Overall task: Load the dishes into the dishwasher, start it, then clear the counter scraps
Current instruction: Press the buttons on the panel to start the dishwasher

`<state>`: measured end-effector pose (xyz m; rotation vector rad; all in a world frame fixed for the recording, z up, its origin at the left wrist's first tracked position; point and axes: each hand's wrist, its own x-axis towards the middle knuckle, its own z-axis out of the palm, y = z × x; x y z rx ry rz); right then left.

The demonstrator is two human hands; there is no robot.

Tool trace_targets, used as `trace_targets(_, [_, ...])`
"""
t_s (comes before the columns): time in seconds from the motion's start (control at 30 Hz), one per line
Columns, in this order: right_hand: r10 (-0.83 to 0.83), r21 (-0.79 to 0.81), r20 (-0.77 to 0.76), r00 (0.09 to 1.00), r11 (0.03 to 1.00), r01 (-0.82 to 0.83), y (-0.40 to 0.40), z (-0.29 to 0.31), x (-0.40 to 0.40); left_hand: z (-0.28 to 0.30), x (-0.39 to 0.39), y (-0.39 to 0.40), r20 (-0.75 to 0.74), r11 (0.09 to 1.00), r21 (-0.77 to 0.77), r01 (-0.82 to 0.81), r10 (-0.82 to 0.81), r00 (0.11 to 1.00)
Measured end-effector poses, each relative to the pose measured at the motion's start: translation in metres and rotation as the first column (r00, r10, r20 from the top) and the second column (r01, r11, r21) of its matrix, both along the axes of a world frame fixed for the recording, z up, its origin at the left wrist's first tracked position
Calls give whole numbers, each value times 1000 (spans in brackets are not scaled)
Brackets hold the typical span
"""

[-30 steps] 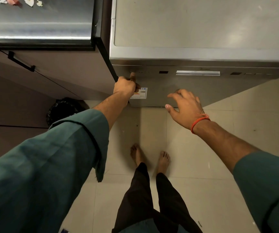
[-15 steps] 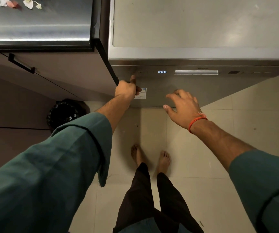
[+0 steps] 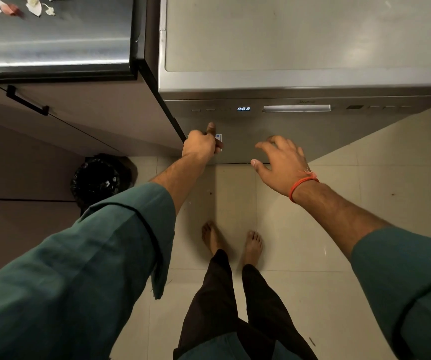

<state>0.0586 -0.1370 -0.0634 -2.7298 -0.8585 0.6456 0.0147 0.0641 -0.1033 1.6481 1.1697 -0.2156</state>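
The silver dishwasher (image 3: 300,81) stands closed right in front of me, seen from above. Its blue display (image 3: 243,108) is lit on the control strip, left of the recessed handle (image 3: 297,108). My left hand (image 3: 202,145) is a loose fist with one finger stretched up toward the buttons, just below the strip and apart from it. My right hand (image 3: 281,159) hovers with spread fingers before the door's lower front, holding nothing. Pale and reddish scraps (image 3: 19,7) lie on the dark counter (image 3: 53,42) at the top left.
A bin lined with a black bag (image 3: 97,178) stands on the floor left of the dishwasher, under the counter. A drawer with a black handle (image 3: 26,101) sits below the counter edge. My bare feet (image 3: 232,242) stand on pale tiles.
The dishwasher's display has lit up since the first frame. My left hand has dropped a little from the control strip. My right hand stays near the door front.
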Motion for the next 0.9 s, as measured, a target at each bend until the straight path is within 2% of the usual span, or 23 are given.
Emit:
trace_targets(0.3, [-9,1,-9,1000,1000,9,-5,-3,-1,-2,3,-10,55,999,-44,12,-10,998])
trace_targets(0.9, [-7,-7,-26,1000,1000,6,-8,-12,2,-5,22,5,32,995,-59,-84,86,996])
